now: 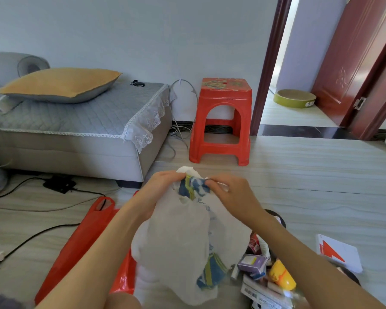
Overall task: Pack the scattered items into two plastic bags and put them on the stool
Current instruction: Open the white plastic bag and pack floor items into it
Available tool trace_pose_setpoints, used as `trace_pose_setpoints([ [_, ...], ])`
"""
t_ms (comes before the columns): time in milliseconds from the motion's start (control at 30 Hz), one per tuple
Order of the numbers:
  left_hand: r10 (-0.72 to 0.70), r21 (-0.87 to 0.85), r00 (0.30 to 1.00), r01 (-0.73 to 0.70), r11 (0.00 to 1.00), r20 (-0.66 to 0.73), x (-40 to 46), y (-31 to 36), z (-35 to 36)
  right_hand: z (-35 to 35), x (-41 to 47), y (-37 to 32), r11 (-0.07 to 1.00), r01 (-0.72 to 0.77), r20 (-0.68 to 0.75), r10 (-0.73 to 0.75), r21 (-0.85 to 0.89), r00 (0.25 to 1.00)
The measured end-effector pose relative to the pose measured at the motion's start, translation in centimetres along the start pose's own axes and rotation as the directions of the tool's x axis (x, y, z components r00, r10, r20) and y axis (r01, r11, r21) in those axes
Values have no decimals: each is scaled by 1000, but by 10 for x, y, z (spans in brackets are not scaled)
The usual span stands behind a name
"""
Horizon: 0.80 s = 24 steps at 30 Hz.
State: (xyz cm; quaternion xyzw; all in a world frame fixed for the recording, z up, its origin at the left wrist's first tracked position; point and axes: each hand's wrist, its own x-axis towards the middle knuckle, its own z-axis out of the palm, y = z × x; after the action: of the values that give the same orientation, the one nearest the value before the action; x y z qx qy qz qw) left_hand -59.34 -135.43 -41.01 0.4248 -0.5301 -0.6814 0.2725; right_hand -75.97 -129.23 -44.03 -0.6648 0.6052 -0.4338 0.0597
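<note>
The red stool (223, 117) stands bare. Before it, the white bag (183, 237) hangs, its mouth pinched by left hand (158, 188) and right hand (234, 192). The red bag (85, 237) lies flat beside it, unfilled; small boxes (254, 264) wait unpacked.

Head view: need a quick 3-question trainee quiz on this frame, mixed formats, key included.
1. True or false: the red stool already has a bag on its seat.
2. Which bag do both hands pinch at the top? A) the white plastic bag B) the red plastic bag C) neither
3. Fill in: the yellow item lies on the floor to the person's ____ side, beside the purple box.

Key:
1. False; the seat is bare.
2. A; the left hand and right hand hold its top, while the red bag lies flat on the floor.
3. Right.
</note>
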Motion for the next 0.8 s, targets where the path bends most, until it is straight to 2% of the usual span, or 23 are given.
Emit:
trace_pose_setpoints([
  [33, 103, 179, 994, -94, 979, -41, 2, -3, -1, -1, 1, 0, 992, -115, 9, 115, 45, 993],
  [67, 233, 401, 970, -187, 897, -68, 5, -7, -4, -3, 1, 2, 976, -214, 5, 214, 42, 977],
  [133, 487, 767, 871, -272, 582, -60, 16, -16, -12, -6, 1, 7, 943, -332, -20, 333, 25, 943],
  [167, 593, 849, 804, -281, 447, -46, 19, -18, -13, -6, 2, 9, 927, -373, -40, 374, 29, 927],
  [200, 679, 884, 734, -303, 357, -23, 19, -18, -12, -7, 2, 11, 911, -411, -64, 412, 38, 909],
  [267, 780, 894, 623, -379, 238, 56, 15, -16, -1, -8, 4, 12, 879, -471, -106, 476, 68, 873],
  [300, 792, 901, 602, -394, 182, 103, 11, -17, 8, -8, 5, 11, 873, -480, -123, 488, 89, 864],
  [333, 772, 919, 621, -371, 132, 140, 7, -18, 19, -9, 5, 9, 871, -477, -137, 489, 113, 861],
  [400, 640, 970, 750, -242, 31, 167, 4, -24, 35, -10, 5, 7, 871, -462, -143, 484, 165, 863],
  [467, 540, 989, 831, -146, -13, 130, 8, -31, 37, -11, 5, 6, 876, -434, -149, 467, 209, 871],
  [533, 533, 994, 841, -113, 16, 87, 12, -32, 29, -15, 4, 6, 885, -396, -158, 439, 242, 884],
  [600, 601, 979, 796, -169, 112, 69, 17, -31, 21, -21, 2, 8, 892, -370, -164, 418, 259, 894],
  [667, 638, 915, 769, -274, 297, 23, 19, -27, 17, -28, 1, 9, 898, -385, -176, 422, 212, 889],
  [733, 554, 787, 832, -327, 524, -23, 20, -23, 11, -35, -1, 16, 896, -435, -205, 444, 87, 872],
  [800, 441, 553, 897, -345, 759, -46, 18, -24, 5, -41, -4, 27, 876, -481, -217, 463, -38, 860],
])
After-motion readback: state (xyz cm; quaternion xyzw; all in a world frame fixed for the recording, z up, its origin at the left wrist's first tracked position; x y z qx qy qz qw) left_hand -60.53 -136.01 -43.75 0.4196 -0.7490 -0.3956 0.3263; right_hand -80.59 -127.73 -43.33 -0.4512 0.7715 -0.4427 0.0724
